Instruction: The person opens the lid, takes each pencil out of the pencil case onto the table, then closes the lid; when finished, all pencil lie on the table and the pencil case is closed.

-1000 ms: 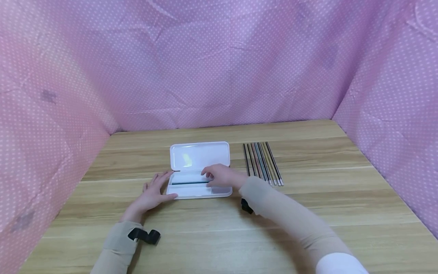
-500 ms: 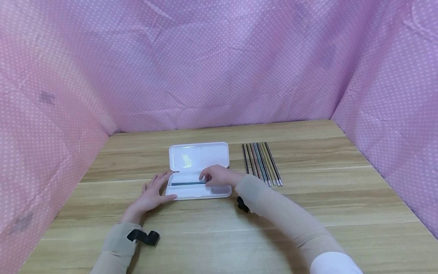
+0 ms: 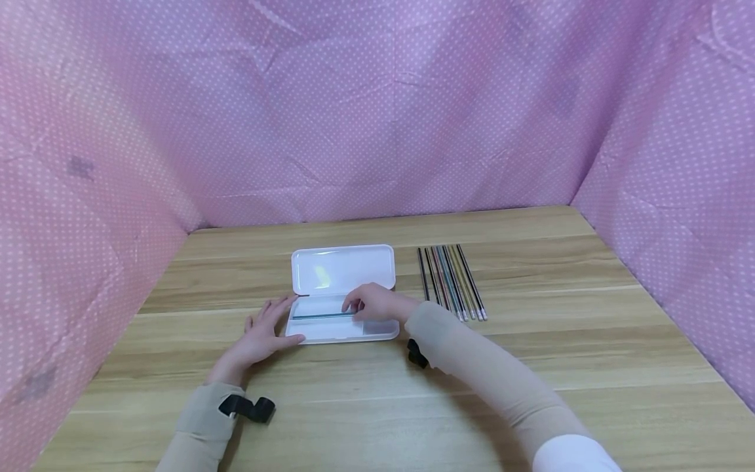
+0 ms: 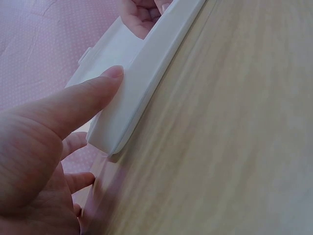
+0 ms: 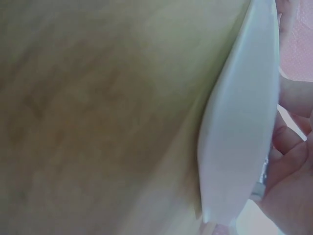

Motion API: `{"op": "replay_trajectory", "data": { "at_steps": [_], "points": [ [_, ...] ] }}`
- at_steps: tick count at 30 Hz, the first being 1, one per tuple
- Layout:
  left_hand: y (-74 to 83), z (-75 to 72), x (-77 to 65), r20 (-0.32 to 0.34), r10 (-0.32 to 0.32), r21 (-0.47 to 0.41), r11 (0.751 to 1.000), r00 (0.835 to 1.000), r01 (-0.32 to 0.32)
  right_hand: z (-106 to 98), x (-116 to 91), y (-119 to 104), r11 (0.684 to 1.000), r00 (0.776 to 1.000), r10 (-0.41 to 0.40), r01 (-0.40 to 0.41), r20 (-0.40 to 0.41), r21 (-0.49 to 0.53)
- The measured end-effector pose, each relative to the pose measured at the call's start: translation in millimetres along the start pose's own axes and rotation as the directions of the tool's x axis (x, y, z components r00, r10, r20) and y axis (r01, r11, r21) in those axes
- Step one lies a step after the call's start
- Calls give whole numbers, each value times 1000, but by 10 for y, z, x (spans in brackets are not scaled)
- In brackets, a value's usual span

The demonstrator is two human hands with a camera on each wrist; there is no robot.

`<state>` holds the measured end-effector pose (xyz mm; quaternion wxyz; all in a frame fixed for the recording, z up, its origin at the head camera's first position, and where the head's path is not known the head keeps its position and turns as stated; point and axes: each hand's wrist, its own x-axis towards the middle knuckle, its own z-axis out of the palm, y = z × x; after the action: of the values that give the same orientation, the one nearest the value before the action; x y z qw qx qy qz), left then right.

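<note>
A white pencil case (image 3: 326,333) lies with its lid (image 3: 354,265) folded back on the wooden table. My left hand (image 3: 261,341) is spread at the case's left end. Its thumb (image 4: 100,90) lies straight along the near wall, the other fingers past the corner. Inside the case, my right hand (image 3: 380,303) pinches a dark green pencil (image 3: 318,316) near its right end, fingers curled. The pencil runs lengthwise in the case, its tip pointing left. In the right wrist view a metal-capped pencil end (image 5: 259,188) shows between palm and case wall; the fingertips are partly hidden there.
Several pencils (image 3: 451,278) in black, red, blue and gold lie side by side right of the case, eraser ends toward me. The right forearm passes just below them. Pink dotted cloth (image 3: 377,131) hangs behind the table (image 3: 330,406) and at both sides.
My right hand has shifted slightly left inside the case, and the green pencil's tip has slid a little left with it. The left hand stays at the case's left end.
</note>
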<state>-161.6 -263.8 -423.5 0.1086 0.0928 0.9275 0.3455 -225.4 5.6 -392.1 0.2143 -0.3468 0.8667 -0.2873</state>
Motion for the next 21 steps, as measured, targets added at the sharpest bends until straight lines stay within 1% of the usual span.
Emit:
{"op": "replay_trajectory", "data": {
  "at_steps": [7,12,17,21],
  "points": [
    [-11,11,0,-6,4,-6,1000,1000,-4,2,7,8,999,1000,-10,10,-3,41],
    [-24,25,-3,-14,9,1,1000,1000,-9,0,-3,7,997,999,-35,37,-20,65],
    [-8,20,-8,-12,-5,5,1000,1000,5,-40,-79,-40,988,997,-31,41,-66,149],
    [19,9,-14,-6,-6,7,1000,1000,6,-77,-130,-45,974,995,-8,31,-102,223]
  ]
}}
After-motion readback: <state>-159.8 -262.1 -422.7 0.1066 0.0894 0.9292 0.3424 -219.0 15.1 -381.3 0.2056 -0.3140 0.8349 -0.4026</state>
